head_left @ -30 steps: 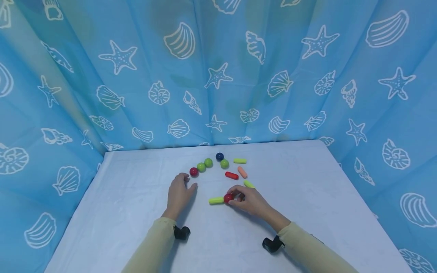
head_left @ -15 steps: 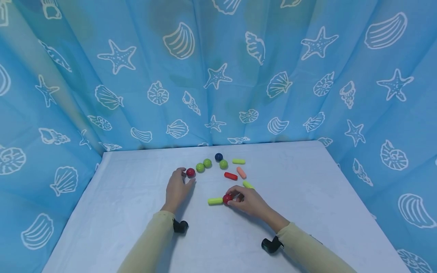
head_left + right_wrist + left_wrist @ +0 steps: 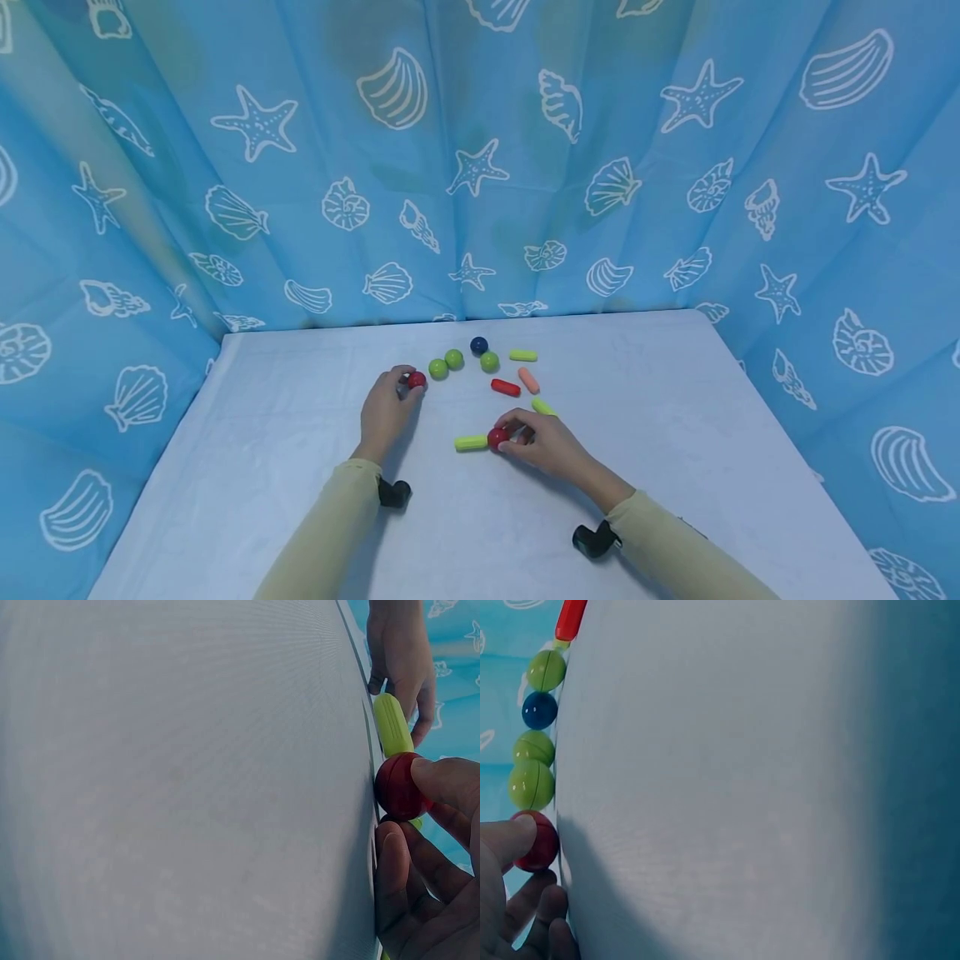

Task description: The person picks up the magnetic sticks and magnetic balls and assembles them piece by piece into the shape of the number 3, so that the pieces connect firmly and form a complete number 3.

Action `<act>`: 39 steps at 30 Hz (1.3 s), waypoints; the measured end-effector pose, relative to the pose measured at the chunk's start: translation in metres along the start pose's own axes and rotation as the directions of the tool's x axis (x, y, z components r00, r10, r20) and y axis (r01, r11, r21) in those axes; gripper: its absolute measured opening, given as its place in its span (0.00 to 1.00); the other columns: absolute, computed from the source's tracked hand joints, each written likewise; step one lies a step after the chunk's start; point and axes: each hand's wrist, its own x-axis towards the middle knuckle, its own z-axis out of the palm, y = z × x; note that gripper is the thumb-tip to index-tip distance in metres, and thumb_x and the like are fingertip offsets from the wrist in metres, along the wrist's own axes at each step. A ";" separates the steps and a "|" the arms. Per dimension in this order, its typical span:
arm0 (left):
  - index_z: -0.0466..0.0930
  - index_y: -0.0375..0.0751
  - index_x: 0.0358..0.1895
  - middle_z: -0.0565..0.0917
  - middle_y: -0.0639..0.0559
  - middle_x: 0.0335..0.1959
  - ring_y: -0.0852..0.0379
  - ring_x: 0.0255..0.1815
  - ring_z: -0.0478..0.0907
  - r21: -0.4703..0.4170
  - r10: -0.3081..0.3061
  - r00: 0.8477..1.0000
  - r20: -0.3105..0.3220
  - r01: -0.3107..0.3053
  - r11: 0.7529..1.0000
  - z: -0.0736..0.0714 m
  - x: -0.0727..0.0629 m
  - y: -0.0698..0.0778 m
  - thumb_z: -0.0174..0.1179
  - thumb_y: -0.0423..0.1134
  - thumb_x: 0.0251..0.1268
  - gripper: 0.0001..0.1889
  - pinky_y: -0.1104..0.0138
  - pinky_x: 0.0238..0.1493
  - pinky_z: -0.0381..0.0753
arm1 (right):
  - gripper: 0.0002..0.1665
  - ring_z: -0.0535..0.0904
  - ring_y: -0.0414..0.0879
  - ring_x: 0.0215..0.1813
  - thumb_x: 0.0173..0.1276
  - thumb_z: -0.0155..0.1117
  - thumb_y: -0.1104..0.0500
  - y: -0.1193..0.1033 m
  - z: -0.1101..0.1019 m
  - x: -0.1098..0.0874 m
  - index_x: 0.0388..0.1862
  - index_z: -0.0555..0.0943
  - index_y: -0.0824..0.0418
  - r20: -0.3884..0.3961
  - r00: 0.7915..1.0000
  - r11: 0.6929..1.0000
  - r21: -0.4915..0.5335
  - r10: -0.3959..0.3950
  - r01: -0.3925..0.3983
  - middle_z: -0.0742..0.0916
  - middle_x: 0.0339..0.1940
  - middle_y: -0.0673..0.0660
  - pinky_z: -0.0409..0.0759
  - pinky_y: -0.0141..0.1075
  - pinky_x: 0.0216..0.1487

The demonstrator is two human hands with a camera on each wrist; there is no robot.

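At the left of the group, my left hand (image 3: 383, 419) pinches a red ball (image 3: 417, 380) between thumb and fingers. The left wrist view shows the thumb (image 3: 514, 838) pressed on that ball, which sits on the table. Nearer the front, my right hand (image 3: 551, 446) grips a second red ball (image 3: 497, 439). This ball touches the end of a yellow-green stick (image 3: 471, 444) lying flat, as the right wrist view shows too. Two green balls, one nearer (image 3: 438, 368) and one farther (image 3: 453, 359), stand just right of my left hand.
Toward the back are a dark blue ball (image 3: 479, 345) and another green ball (image 3: 490, 361). Near them lie a red stick (image 3: 506, 387), an orange stick (image 3: 528, 380) and a yellow-green stick (image 3: 523, 355). Another yellow-green stick (image 3: 543, 407) lies behind my right hand. A blue curtain (image 3: 480, 208) surrounds the white table (image 3: 262, 392).
My left hand has taken hold of the red ball, which has shifted left, away from the green balls. The right hand keeps its grip on the other red ball in nearly the same spot.
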 end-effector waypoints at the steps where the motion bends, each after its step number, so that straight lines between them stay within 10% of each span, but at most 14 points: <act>1: 0.77 0.48 0.64 0.81 0.46 0.51 0.49 0.49 0.79 0.001 -0.001 1.000 -0.001 0.001 1.000 0.000 0.000 0.000 0.67 0.44 0.70 0.21 0.56 0.53 0.79 | 0.19 0.77 0.42 0.40 0.64 0.76 0.56 0.000 0.000 0.000 0.52 0.83 0.45 0.000 1.000 1.000 -0.001 -0.001 0.001 0.84 0.41 0.42 0.79 0.33 0.40; 39: 0.81 0.49 0.61 0.84 0.49 0.51 0.51 0.51 0.79 -0.106 0.036 0.991 0.129 -0.023 0.994 -0.007 -0.018 -0.002 0.69 0.40 0.67 0.19 0.55 0.54 0.79 | 0.18 0.78 0.42 0.40 0.64 0.76 0.56 0.002 0.001 0.003 0.51 0.84 0.45 -0.001 1.000 1.000 0.001 0.005 -0.005 0.86 0.42 0.43 0.80 0.34 0.41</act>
